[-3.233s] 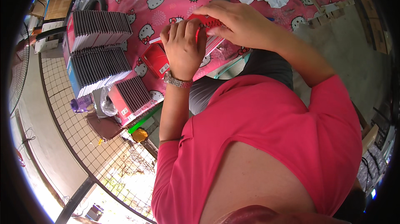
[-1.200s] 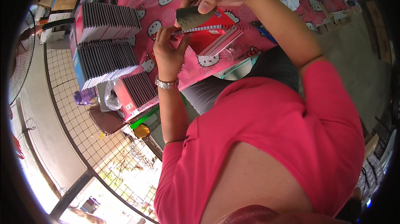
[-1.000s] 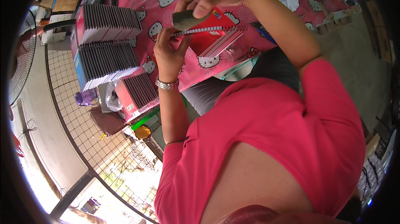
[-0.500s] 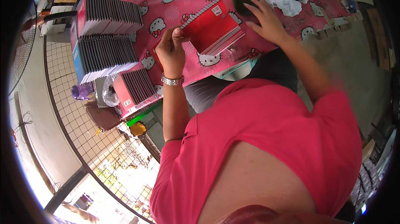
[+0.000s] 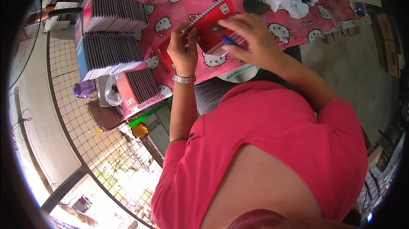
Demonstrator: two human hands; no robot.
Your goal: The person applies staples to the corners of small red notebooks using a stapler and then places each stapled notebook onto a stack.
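A red spiral notebook (image 5: 208,18) lies on the table in front of me, its coil along the upper left edge. More pages or notebooks show beneath it. My left hand (image 5: 183,50), with a metal watch at the wrist, has its fingers curled at the coil's near left end. Over the notebook's right part, my right hand (image 5: 251,37) closes around blue-handled pliers (image 5: 232,41). Motion blurs the tool, and its dark tip points toward the coil. Another red cover (image 5: 165,54) shows partly under and beside my left wrist.
Stacked spiral notebooks (image 5: 110,52) stand at the left, with a smaller stack (image 5: 138,86) nearer me. A dark rounded object (image 5: 255,4) lies at the right beside crumpled white paper (image 5: 296,7). A purple bottle (image 5: 85,89) is beyond the table's left edge.
My right hand has come from the dark rounded object leftward to the notebook, now with the blue-handled pliers in it. My left hand has shifted slightly right and down along the coil end.
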